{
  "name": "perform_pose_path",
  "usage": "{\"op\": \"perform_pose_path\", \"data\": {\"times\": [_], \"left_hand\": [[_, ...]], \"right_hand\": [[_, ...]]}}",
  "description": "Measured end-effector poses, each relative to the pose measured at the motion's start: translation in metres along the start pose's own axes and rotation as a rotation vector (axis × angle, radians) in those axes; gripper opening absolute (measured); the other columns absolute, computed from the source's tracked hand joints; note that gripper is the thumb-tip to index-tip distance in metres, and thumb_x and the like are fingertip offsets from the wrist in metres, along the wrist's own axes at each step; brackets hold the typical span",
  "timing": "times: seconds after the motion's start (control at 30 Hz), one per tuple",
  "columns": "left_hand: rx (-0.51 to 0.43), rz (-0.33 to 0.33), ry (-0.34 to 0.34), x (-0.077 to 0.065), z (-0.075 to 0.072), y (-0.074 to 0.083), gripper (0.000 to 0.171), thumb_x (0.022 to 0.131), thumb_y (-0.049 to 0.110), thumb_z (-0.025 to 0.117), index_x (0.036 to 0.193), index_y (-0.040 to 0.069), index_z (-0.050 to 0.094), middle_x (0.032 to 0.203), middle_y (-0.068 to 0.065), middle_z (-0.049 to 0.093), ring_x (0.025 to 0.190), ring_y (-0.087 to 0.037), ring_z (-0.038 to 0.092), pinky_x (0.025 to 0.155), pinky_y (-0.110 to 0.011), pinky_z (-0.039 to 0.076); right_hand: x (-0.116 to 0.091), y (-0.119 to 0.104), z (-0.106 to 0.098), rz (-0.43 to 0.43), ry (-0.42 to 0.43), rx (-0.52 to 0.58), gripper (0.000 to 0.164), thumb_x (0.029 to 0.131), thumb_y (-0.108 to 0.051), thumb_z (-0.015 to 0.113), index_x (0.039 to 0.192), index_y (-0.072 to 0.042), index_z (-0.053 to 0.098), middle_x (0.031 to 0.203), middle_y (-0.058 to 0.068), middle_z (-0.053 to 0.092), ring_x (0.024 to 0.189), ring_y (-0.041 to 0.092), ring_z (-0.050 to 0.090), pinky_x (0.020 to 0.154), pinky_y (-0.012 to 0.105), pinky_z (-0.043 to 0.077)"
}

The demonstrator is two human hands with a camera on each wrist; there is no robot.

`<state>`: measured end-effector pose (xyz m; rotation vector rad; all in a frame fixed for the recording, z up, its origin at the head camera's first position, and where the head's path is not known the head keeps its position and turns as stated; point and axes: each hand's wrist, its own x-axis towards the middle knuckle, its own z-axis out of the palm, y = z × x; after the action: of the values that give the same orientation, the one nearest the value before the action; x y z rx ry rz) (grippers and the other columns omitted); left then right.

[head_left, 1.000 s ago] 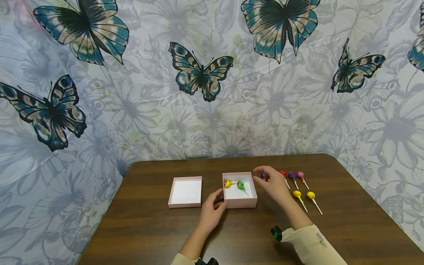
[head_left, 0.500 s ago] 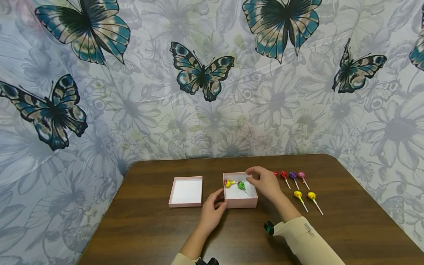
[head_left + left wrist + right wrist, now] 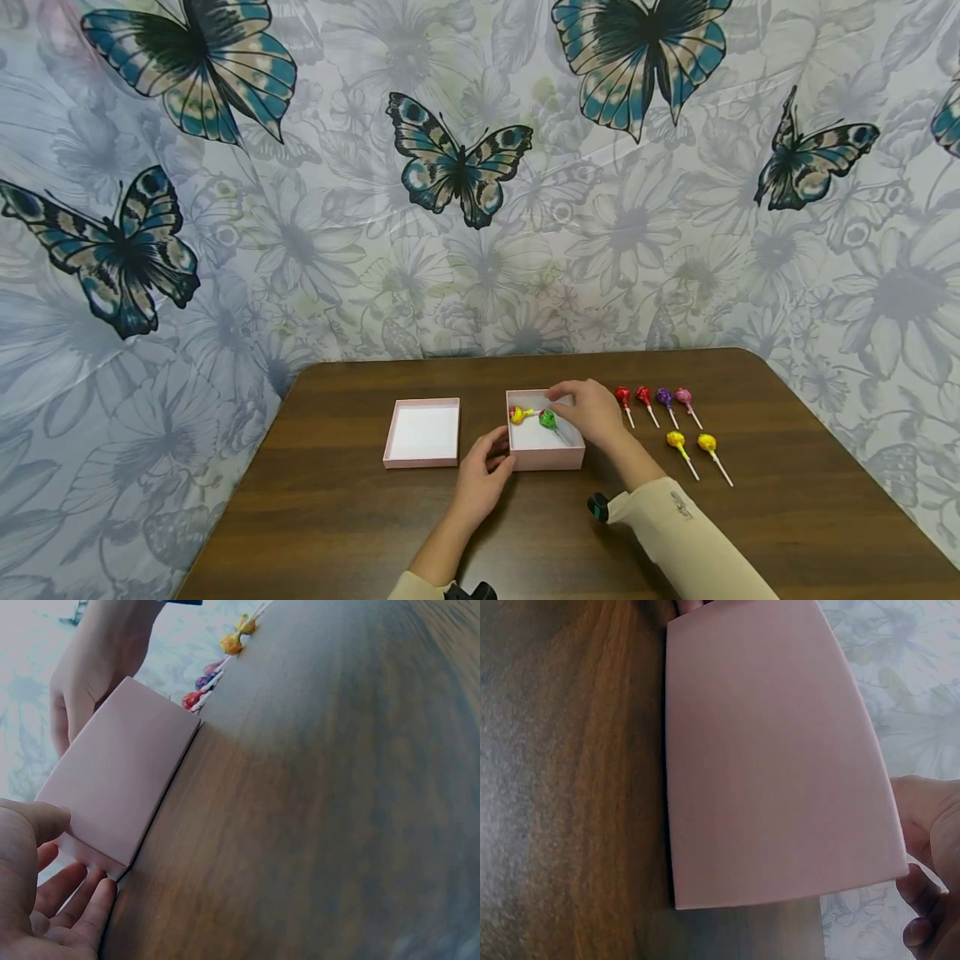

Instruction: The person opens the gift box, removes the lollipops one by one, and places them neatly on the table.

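Note:
A pink box [image 3: 547, 460] with a white inside stands on the wooden table. My left hand [image 3: 480, 475] holds its near left corner; in the left wrist view the thumb [image 3: 51, 822] lies on the front wall and the fingers along the side wall. Inside the box are a yellow-and-red lollipop [image 3: 519, 415] and a green lollipop [image 3: 548, 420]. Over the right wall reaches my right hand [image 3: 592, 412], fingertips bent down into the box. The dark purple lollipop it pinched a second ago is hidden behind the fingers and wall.
To the left lies the shallow box lid [image 3: 422, 429], white side up. At the right, two red lollipops [image 3: 623, 395], a purple lollipop [image 3: 665, 397] and a pink lollipop [image 3: 684, 397] form a back row, with two yellow lollipops [image 3: 677, 441] in front. A butterfly-print cloth [image 3: 465, 275] hangs behind the table.
My right hand has moved left with the dark purple lollipop, from beside the box to over its inside, uncovering a red lollipop at the right. The left hand stays at the corner.

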<state>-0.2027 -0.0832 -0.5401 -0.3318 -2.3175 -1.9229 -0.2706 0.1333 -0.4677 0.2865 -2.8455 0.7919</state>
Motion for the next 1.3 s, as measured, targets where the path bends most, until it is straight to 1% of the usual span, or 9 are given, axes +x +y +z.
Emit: {"op": "perform_pose_path", "data": {"times": [0.1, 0.27, 0.4, 0.5, 0.6, 0.83, 0.9, 1.13, 1.3], "left_hand": [[-0.012, 0.003, -0.006, 0.0, -0.001, -0.001, 0.046, 0.093, 0.007, 0.068, 0.137, 0.008, 0.057, 0.131, -0.015, 0.062, 0.121, -0.033, 0.06, 0.099, -0.042, 0.056], [0.007, 0.002, -0.01, 0.0, -0.002, 0.001, 0.045, 0.093, 0.009, 0.069, 0.137, 0.01, 0.058, 0.131, -0.014, 0.062, 0.122, -0.031, 0.061, 0.099, -0.039, 0.057], [0.014, 0.006, -0.019, 0.0, -0.002, 0.0, 0.045, 0.094, 0.01, 0.068, 0.137, 0.011, 0.058, 0.132, -0.013, 0.062, 0.123, -0.031, 0.06, 0.099, -0.036, 0.057], [0.025, 0.001, -0.027, 0.0, -0.002, 0.0, 0.045, 0.094, 0.011, 0.067, 0.138, 0.012, 0.057, 0.133, -0.013, 0.061, 0.123, -0.031, 0.06, 0.1, -0.034, 0.056], [0.028, -0.004, -0.032, 0.0, -0.002, 0.0, 0.045, 0.095, 0.011, 0.067, 0.139, 0.011, 0.057, 0.134, -0.014, 0.06, 0.124, -0.031, 0.059, 0.1, -0.034, 0.056], [0.037, -0.006, -0.03, 0.0, -0.002, 0.0, 0.046, 0.095, 0.011, 0.067, 0.139, 0.01, 0.056, 0.133, -0.014, 0.061, 0.123, -0.03, 0.06, 0.1, -0.033, 0.056], [0.037, -0.004, -0.03, 0.0, -0.002, -0.001, 0.046, 0.095, 0.011, 0.067, 0.139, 0.01, 0.056, 0.133, -0.014, 0.061, 0.123, -0.03, 0.06, 0.1, -0.033, 0.056], [0.006, 0.01, -0.023, -0.001, -0.002, 0.0, 0.045, 0.094, 0.009, 0.067, 0.138, 0.009, 0.057, 0.133, -0.016, 0.061, 0.123, -0.032, 0.06, 0.1, -0.04, 0.056], [-0.025, 0.018, -0.022, -0.001, -0.002, 0.001, 0.046, 0.093, 0.007, 0.068, 0.138, 0.008, 0.057, 0.133, -0.016, 0.061, 0.123, -0.033, 0.06, 0.1, -0.045, 0.055]], "right_hand": [[0.001, -0.002, 0.001, 0.006, -0.01, -0.023, 0.015, 0.085, -0.028, 0.079, 0.1, -0.027, 0.079, 0.099, -0.006, 0.078, 0.096, 0.024, 0.065, 0.077, 0.04, 0.055], [0.002, -0.003, 0.004, 0.01, -0.032, -0.051, 0.017, 0.085, -0.029, 0.079, 0.102, -0.027, 0.079, 0.102, -0.005, 0.078, 0.106, 0.029, 0.066, 0.086, 0.049, 0.055], [0.003, -0.004, 0.007, 0.031, -0.053, -0.048, 0.019, 0.084, -0.03, 0.078, 0.104, -0.027, 0.079, 0.106, -0.003, 0.078, 0.111, 0.032, 0.065, 0.091, 0.054, 0.054], [0.004, -0.004, 0.009, 0.04, -0.07, -0.05, 0.022, 0.083, -0.029, 0.079, 0.105, -0.027, 0.079, 0.107, -0.004, 0.078, 0.11, 0.031, 0.064, 0.09, 0.053, 0.053], [0.005, -0.003, 0.01, 0.038, -0.087, -0.061, 0.024, 0.081, -0.029, 0.081, 0.105, -0.028, 0.079, 0.107, -0.005, 0.078, 0.107, 0.03, 0.064, 0.085, 0.05, 0.055], [0.007, -0.003, 0.014, 0.05, -0.145, -0.105, 0.024, 0.081, -0.032, 0.082, 0.105, -0.03, 0.079, 0.11, -0.006, 0.077, 0.107, 0.03, 0.063, 0.087, 0.049, 0.054], [0.008, -0.003, 0.015, 0.053, -0.154, -0.122, 0.025, 0.081, -0.034, 0.081, 0.106, -0.03, 0.079, 0.111, -0.007, 0.077, 0.105, 0.029, 0.063, 0.085, 0.048, 0.054], [0.008, -0.004, 0.017, 0.029, -0.168, -0.196, 0.026, 0.08, -0.034, 0.082, 0.106, -0.031, 0.078, 0.116, -0.007, 0.075, 0.101, 0.028, 0.061, 0.088, 0.049, 0.05], [0.008, -0.005, 0.016, 0.021, -0.163, -0.21, 0.026, 0.079, -0.031, 0.083, 0.104, -0.03, 0.079, 0.116, -0.007, 0.075, 0.096, 0.026, 0.061, 0.084, 0.046, 0.048]]}}
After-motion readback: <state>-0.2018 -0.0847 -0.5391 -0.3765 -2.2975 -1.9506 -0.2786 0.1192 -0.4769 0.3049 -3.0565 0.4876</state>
